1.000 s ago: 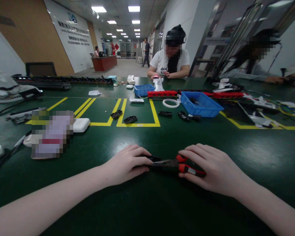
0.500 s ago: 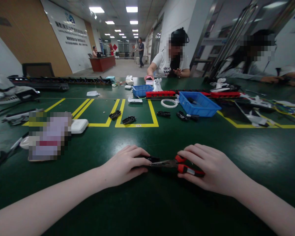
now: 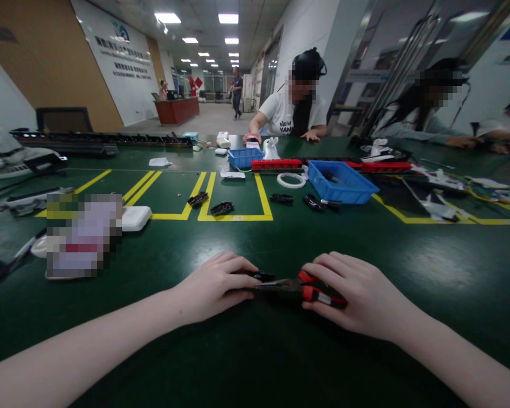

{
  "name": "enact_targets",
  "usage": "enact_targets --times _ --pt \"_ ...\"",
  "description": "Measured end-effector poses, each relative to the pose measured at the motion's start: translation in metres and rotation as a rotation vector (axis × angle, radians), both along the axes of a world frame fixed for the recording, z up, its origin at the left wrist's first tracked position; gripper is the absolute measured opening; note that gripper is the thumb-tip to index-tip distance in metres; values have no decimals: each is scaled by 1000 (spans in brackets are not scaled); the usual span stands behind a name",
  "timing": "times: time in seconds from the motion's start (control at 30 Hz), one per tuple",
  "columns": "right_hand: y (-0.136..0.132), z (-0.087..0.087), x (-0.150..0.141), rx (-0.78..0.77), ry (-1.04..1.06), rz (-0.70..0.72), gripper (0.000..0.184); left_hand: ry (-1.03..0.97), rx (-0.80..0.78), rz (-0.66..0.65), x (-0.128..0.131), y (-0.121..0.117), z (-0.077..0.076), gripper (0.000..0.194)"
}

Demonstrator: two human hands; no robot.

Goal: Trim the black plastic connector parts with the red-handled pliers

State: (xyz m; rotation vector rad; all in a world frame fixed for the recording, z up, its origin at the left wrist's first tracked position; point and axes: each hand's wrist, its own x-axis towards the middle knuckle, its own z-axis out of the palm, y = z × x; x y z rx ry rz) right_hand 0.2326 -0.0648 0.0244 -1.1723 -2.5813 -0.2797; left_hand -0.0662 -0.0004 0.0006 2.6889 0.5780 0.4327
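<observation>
My right hand (image 3: 351, 289) grips red-and-black needle-nose pliers (image 3: 308, 288) by the handles. Their jaws point left and reach the fingertips of my left hand (image 3: 223, 283). Between its thumb and fingers, my left hand pinches a small black plastic part (image 3: 264, 276), most of which my fingers hide. Whether the plier tips clamp the part or just touch it, I cannot tell. Farther off on the table lie similar black parts, such as one (image 3: 222, 208) inside a yellow-taped outline and another (image 3: 281, 198) to its right.
A blue bin (image 3: 342, 184) holds dark pieces; a smaller blue bin (image 3: 244, 157) stands behind. A white ring (image 3: 291, 180) lies between. Left are a blurred-out phone-like object (image 3: 87, 238) and a white case (image 3: 136, 218). A person (image 3: 295, 107) sits opposite, one hand on the green table (image 3: 255, 357).
My right hand and the pliers have shifted slightly left toward my left hand, which stays nearly still. The person opposite has lowered one hand to the table.
</observation>
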Motion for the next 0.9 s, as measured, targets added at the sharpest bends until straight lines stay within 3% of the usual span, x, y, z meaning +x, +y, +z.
enact_targets --times 0.53,0.9 --pt "-1 8 5 53 -38 10 37 11 18 6 0 0 0 27" --pt "1 2 0 48 -28 1 37 2 6 6 0 -1 -1 28"
